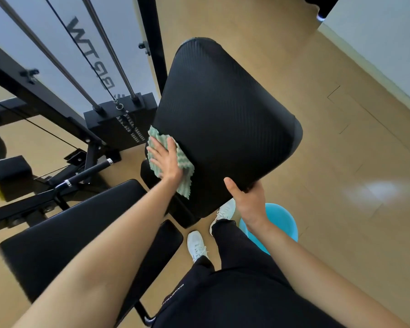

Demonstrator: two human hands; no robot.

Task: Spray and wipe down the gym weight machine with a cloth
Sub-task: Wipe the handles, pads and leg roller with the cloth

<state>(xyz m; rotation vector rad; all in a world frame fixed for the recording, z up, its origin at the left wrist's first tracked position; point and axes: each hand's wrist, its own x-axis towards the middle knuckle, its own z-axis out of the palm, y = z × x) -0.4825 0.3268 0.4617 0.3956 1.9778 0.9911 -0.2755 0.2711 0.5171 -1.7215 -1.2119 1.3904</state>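
Weight machine (118, 117) occupies the left and centre, with its weight stack far left of centre and its black pad (223, 110) tilted at centre. The left hand (166, 162), fingers straight and released, presses the green-and-white cloth (186, 178) flat against the pad's left edge. The right hand (249, 202) grasps the pad's near corner, thumb on top, above a blue bucket (284, 223) on the floor

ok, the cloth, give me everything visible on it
The cloth is thin, white with green zigzag stripes and a saw-toothed edge. It lies spread against the left edge of the machine's tilted black pad. The left hand presses it there with flat, straight fingers, covering its middle. Its top corner shows above the fingertips and its lower corner hangs loose below the wrist. Wet or dry cannot be told.
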